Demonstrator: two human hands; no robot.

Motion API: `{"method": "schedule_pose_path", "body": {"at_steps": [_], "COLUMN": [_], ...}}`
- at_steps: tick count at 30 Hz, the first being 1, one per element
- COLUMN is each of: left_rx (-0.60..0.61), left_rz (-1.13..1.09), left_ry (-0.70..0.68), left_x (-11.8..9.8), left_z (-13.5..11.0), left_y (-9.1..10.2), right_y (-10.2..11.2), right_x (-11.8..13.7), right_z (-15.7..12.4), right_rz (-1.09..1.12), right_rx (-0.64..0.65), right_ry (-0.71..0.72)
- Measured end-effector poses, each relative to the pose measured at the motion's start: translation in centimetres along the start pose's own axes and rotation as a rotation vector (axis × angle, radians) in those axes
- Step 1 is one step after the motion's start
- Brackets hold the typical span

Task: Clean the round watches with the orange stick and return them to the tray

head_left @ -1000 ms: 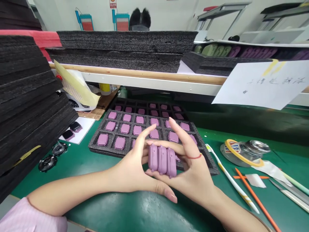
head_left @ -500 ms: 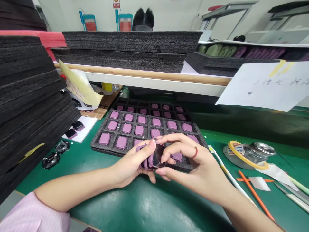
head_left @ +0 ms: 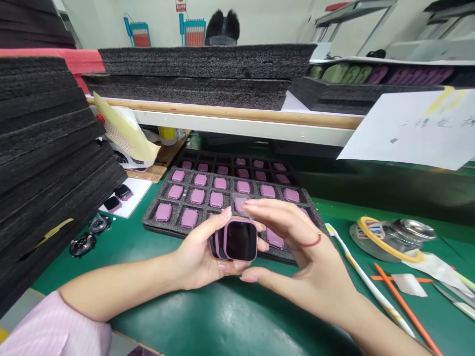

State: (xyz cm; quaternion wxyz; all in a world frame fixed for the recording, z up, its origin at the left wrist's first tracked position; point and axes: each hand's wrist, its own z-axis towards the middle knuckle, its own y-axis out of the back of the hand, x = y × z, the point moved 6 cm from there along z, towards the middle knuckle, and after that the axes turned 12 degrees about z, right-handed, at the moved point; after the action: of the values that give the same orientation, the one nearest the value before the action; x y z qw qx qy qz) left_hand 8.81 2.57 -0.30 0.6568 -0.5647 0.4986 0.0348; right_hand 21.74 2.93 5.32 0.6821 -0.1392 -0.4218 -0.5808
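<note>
My left hand (head_left: 202, 252) grips a small stack of purple smartwatch bodies (head_left: 242, 240) side by side. The front one faces me with its black screen, and the edges of others show behind it. My right hand (head_left: 297, 242) is just to the right, thumb and fingers spread apart around the watch's right side. A pale, see-through patch lies by its index fingertip; whether it is a film I cannot tell. Beyond both hands, a black foam tray (head_left: 156, 228) holds several purple watch bodies in its compartments, some hidden by my hands.
Another foam tray (head_left: 222, 159) lies behind. At left are two dark round watches (head_left: 83, 244), watches on white paper (head_left: 139, 198) and stacked foam (head_left: 48, 163). At right stand a glass bottle (head_left: 386, 240), a toothbrush (head_left: 371, 282), orange sticks (head_left: 404, 304) and tweezers (head_left: 458, 301). A shelf (head_left: 237, 121) runs above.
My right hand has let go of the front watch, its fingers spreading apart. The watch's screen has turned to face me more squarely in my left hand.
</note>
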Motion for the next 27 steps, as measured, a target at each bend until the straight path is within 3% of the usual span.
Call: {"method": "schedule_pose_path", "body": {"at_steps": [23,25,27], "left_rx": [-0.039,-0.05,-0.046], "left_rz": [0.042,0.045,0.038], "left_ry": [-0.01,-0.012,-0.013], "left_x": [0.0,0.0,-0.1], "left_z": [-0.3,-0.3,-0.3], "left_y": [0.0,0.0,-0.2], "right_y": [-0.5,-0.2,0.8], "right_x": [0.2,0.4,0.9], "right_z": [0.0,-0.2,-0.4], "right_rz": [-0.102,-0.071,-0.018], "right_rx": [0.082,0.052,-0.059], "right_ry": [0.089,0.084,0.103]}}
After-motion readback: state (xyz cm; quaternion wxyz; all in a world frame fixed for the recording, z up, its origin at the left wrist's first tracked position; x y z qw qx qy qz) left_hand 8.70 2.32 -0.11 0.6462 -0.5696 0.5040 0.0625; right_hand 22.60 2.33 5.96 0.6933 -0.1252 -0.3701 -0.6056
